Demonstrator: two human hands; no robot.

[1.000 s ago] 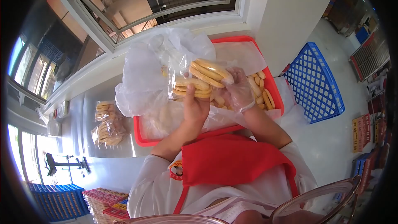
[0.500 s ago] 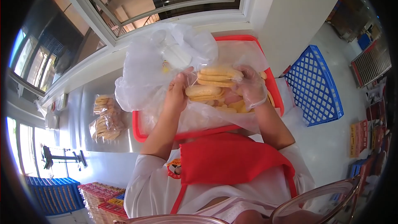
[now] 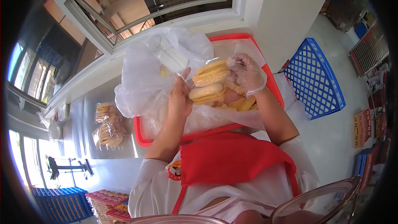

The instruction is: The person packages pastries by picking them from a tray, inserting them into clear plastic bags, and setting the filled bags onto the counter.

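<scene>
A clear plastic bag with two stacks of long yellow biscuits (image 3: pixel 210 73) hangs between my hands above a red tray (image 3: pixel 271 79). My left hand (image 3: pixel 180 97), bare, pinches the bag's left edge. On the other side my right hand (image 3: pixel 248 74), in a clear plastic glove, grips the bag's upper right part. Loose biscuits (image 3: pixel 242 103) lie in the lined tray below. White plastic sheeting (image 3: pixel 139 74) covers the tray's left part, with a clear container (image 3: pixel 168 54) on it.
Packed bags of biscuits (image 3: pixel 110 130) rest on the metal counter (image 3: pixel 91 149) at left. A blue crate (image 3: pixel 315 81) stands right of the tray. Behind are a window and a white pillar (image 3: pixel 286 12). Stacked red trays (image 3: pixel 103 201) and blue trays (image 3: pixel 62 203) stand at lower left.
My left hand has moved from beneath the biscuits to the bag's left edge. My right hand has risen slightly, and the biscuits now sit as two tilted stacks between the hands.
</scene>
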